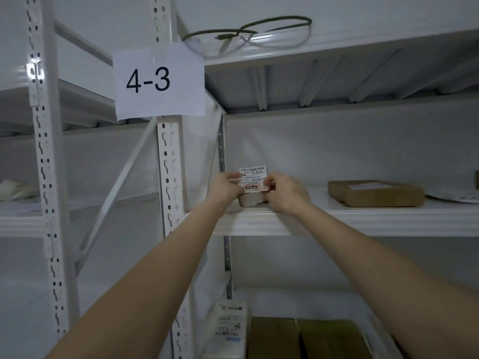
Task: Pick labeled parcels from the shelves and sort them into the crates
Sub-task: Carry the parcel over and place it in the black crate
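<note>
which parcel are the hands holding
The small labelled parcel at the shelf's left end, held by left hand and right hand; the flat brown box lies untouched.

Flat box (pixel 375 193) on shelf (pixel 388 218), right of parcel (pixel 252 187)

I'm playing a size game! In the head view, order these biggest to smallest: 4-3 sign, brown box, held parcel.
1. 4-3 sign, though it hangs nearer the camera.
2. brown box.
3. held parcel, partly hidden by left hand and right hand.
</note>
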Action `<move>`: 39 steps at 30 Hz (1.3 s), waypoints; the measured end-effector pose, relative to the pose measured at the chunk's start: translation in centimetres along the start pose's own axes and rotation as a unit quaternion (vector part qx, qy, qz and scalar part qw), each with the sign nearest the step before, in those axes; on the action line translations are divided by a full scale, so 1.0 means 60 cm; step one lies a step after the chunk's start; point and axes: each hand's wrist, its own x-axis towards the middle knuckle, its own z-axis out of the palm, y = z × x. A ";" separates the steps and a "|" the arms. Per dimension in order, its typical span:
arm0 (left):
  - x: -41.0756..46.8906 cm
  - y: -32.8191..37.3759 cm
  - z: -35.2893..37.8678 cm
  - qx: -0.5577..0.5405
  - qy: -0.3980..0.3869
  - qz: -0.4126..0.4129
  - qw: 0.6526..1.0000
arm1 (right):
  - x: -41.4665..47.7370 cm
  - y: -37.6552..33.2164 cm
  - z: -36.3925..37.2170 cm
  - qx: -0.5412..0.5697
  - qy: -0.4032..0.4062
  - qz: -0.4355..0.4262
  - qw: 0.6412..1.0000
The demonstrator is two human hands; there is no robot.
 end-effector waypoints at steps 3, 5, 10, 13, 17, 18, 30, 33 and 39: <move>-0.011 0.003 0.032 -0.023 -0.021 0.040 0.999 | -0.010 0.029 -0.020 0.010 0.028 0.028 0.999; -0.018 0.008 0.050 -0.032 -0.039 0.056 0.997 | -0.019 0.042 -0.032 0.010 0.036 0.040 0.998; -0.029 0.025 0.075 -0.037 -0.051 0.079 0.995 | -0.032 0.065 -0.057 -0.008 0.059 0.048 0.997; -0.034 0.030 0.079 -0.042 -0.045 0.078 0.995 | -0.036 0.067 -0.062 0.002 0.077 0.046 0.996; -0.042 0.035 0.081 -0.078 -0.022 0.049 0.996 | -0.044 0.062 -0.068 0.011 0.068 0.045 0.997; -0.046 0.034 0.081 -0.083 -0.014 0.039 0.996 | -0.049 0.059 -0.069 0.022 0.070 0.044 0.996; -0.214 0.036 0.071 -0.135 0.031 0.026 0.990 | -0.194 0.041 -0.074 0.238 0.056 0.065 0.968; -0.263 0.004 0.065 -0.121 0.060 -0.010 0.991 | -0.248 0.038 -0.056 0.265 0.022 0.058 0.962; -0.386 -0.104 0.043 -0.054 0.075 -0.092 0.991 | -0.376 0.047 0.025 0.294 -0.094 0.073 0.948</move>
